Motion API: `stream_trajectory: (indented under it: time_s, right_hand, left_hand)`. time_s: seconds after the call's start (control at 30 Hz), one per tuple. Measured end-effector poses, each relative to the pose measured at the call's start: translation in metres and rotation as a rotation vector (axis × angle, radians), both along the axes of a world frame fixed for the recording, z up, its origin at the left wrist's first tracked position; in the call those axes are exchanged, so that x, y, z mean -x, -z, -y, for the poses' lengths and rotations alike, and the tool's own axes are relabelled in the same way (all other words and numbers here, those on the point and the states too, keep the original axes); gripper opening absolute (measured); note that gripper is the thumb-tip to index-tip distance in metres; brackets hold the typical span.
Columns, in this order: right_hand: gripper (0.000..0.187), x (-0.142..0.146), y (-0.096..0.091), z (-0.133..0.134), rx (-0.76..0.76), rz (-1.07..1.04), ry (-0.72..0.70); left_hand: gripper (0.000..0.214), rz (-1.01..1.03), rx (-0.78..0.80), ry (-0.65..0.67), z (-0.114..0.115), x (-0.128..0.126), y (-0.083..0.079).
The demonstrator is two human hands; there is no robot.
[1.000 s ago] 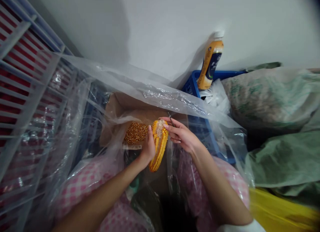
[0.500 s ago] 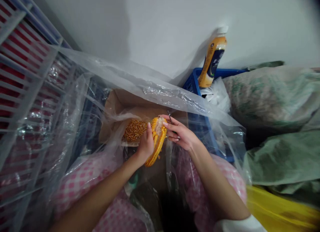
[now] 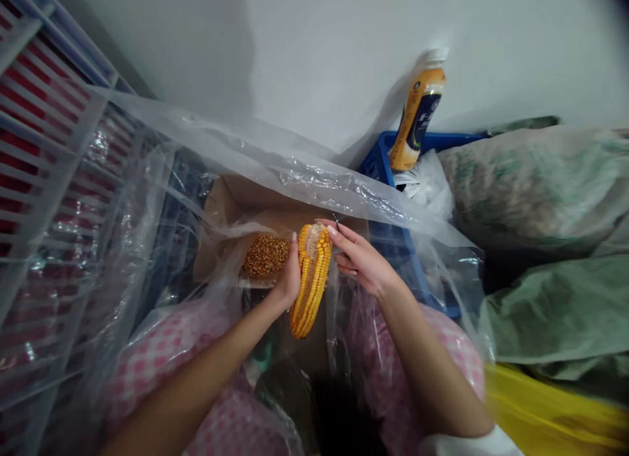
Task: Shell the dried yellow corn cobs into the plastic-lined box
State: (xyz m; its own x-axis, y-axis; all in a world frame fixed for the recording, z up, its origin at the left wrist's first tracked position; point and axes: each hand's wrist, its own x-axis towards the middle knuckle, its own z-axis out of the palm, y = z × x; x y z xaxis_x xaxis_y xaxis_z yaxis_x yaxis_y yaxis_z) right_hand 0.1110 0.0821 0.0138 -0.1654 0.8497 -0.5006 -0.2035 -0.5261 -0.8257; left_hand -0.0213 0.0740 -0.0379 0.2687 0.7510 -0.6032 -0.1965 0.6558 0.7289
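Note:
My left hand (image 3: pixel 287 279) is wrapped round a yellow corn cob (image 3: pixel 310 283) and holds it nearly upright over my lap. The cob's top end is stripped of kernels. My right hand (image 3: pixel 358 259) is closed at the cob's top, thumb against the bare patch, and grips a thin dark metal tool (image 3: pixel 336 221) whose tip pokes out above the fingers. Just behind the cob, a heap of loose brown-orange kernels (image 3: pixel 265 255) lies in an open cardboard box (image 3: pixel 230 200) lined by clear plastic sheet (image 3: pixel 314 181).
A white and red wire rack (image 3: pixel 44 148) stands at the left. A blue crate (image 3: pixel 393 181) with an orange bottle (image 3: pixel 417 112) on it sits behind, against a white wall. Green woven sacks (image 3: pixel 535 194) and a yellow bag (image 3: pixel 550 413) fill the right.
The cob has swung from a slant back to nearly upright and shifted slightly right. My right hand stays at its top end.

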Motion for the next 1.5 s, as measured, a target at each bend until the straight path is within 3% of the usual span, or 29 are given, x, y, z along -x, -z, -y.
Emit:
stream_trajectory:
  time_s: [0.1, 0.23, 0.4, 0.57, 0.73, 0.83, 1.0, 1.1, 1.27, 1.5]
  right_hand:
    - [0.046, 0.005, -0.002, 0.003, -0.166, 0.205, -0.012]
    - [0.051, 0.019, 0.004, 0.01, -0.335, 0.532, -0.107]
    - [0.057, 0.032, 0.013, 0.018, -0.331, 0.765, -0.144]
    - [0.064, 0.04, 0.02, 0.02, -0.26, 0.796, -0.304]
    - [0.053, 0.042, 0.024, 0.019, -0.209, 0.647, -0.305]
    - [0.051, 0.04, 0.022, 0.017, -0.184, 0.793, -0.306]
    - [0.05, 0.03, 0.012, 0.013, -0.219, 0.947, -0.377]
    - [0.052, 0.024, 0.005, 0.011, -0.216, 0.952, -0.4]
    - [0.055, 0.02, 0.002, 0.013, -0.182, 0.882, -0.4]
    - [0.056, 0.016, 0.004, 0.012, -0.151, 0.826, -0.405]
  left_hand:
    - [0.074, 0.122, 0.147, -0.054, -0.004, 0.0, -0.011]
    - [0.044, 0.167, 0.104, -0.386, -0.011, 0.003, -0.015]
    - [0.038, 0.241, 0.145, -0.603, -0.017, 0.006, -0.017]
    - [0.033, 0.273, 0.178, -0.712, -0.022, 0.007, -0.016]
    - [0.027, 0.116, 0.109, -0.67, -0.029, 0.016, -0.013]
    - [0.036, -0.034, -0.022, -0.635, -0.036, 0.028, -0.019]
    - [0.04, -0.183, -0.236, -0.262, -0.044, 0.045, -0.035]
    - [0.04, -0.346, -0.37, -0.142, -0.044, 0.048, -0.039]
    - [0.037, -0.596, -0.496, -0.095, -0.04, 0.046, -0.036]
    - [0.032, -0.579, -0.484, -0.087, -0.042, 0.045, -0.032]
